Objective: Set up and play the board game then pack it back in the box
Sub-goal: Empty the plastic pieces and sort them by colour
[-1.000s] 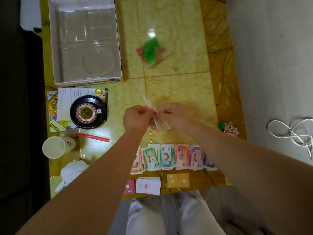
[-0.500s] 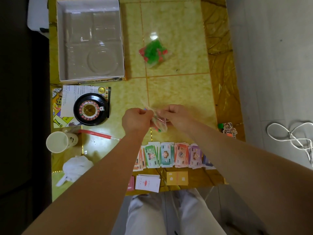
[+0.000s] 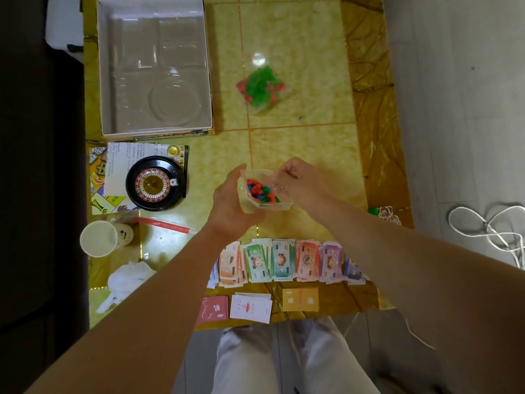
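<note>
Both hands meet above the middle of the counter (image 3: 306, 143), sharing a small clear bag (image 3: 265, 196) with red, blue and green pieces inside. The left hand (image 3: 231, 207) cups the bag from its left side and underneath, fingers curled round it. The right hand (image 3: 299, 180) pinches the bag's rim on the right, so the mouth stands open and faces up.

Beyond the hands lies another bag of green and red pieces (image 3: 262, 86), and further to the left the open box (image 3: 103, 69) with its clear moulded tray. Just left of the left hand a roulette wheel (image 3: 154, 183) sits on a printed sheet (image 3: 125, 160). A paper cup (image 3: 99, 238) stands beside the left forearm. Under the forearms, nearer the person, paper money (image 3: 284, 263) lies in a row of coloured piles, with three small stacks of cards (image 3: 250, 307) at the counter's near edge.
</note>
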A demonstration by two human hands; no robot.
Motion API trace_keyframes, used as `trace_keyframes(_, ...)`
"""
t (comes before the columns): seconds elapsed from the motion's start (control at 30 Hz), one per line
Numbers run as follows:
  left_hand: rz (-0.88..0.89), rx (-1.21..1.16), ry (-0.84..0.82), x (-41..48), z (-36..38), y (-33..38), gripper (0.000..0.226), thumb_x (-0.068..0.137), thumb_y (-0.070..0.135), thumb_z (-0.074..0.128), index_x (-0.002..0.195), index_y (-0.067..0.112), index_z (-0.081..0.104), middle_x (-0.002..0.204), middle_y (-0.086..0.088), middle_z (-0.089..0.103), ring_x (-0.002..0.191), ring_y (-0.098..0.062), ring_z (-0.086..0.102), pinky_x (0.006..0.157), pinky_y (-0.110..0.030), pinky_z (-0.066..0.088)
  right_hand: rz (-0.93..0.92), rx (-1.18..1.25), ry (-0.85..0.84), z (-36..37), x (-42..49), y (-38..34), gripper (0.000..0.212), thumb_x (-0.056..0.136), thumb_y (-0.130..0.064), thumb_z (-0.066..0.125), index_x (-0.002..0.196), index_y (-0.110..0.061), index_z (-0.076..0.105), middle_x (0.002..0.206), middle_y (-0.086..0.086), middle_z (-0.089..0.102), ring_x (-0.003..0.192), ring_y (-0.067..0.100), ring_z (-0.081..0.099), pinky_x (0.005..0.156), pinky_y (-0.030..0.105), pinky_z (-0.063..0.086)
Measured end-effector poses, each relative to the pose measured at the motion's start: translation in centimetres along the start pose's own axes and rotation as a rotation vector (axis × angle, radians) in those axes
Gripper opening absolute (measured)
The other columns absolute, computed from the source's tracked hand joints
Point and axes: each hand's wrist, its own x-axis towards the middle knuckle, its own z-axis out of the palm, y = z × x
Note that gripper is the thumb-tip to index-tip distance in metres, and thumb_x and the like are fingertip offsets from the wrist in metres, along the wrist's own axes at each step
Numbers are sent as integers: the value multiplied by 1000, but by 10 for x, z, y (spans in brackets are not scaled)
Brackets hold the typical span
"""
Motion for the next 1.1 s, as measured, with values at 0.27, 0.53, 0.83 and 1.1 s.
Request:
trace_keyframes(0.27,-105,-186,272,18,3,-13,19,97,20,49,81,14,58,77,-9,62,72,-20,55,68,-33,43,126,251,-55,-5,9,16,27,97,-3,39,110,-15,59,118,4,64,104,14,59,87,28,43)
trace_keyframes(0.53,-375,-947,58,22,-2,-27,23,102,17,42,85,15,58,63,-2,64,64,-20,59,78,-42,52,535,623,-279,27,6,53,27,91,-13,44,116,-9,54,101,6,56,91,17,53,81,33,44)
trace_keyframes(0.83,-606,-739,210,9,-14,-55,16,99,12,46,88,13,58,76,-7,66,67,-21,66,75,-34,56,333,351,-212,54,17,49,28,87,-13,66,113,-12,56,108,5,67,88,14,64,72,24,53)
trace_keyframes(1.1,-682,-473,271,3,-24,-74,37,92,23,61,125,7,53,114,-14,63,100,-33,63,90,-43,52,37,-227,26,67,18,28,32,78,-24,77,96,-12,53,72,-8,47,63,6,44,49,7,35)
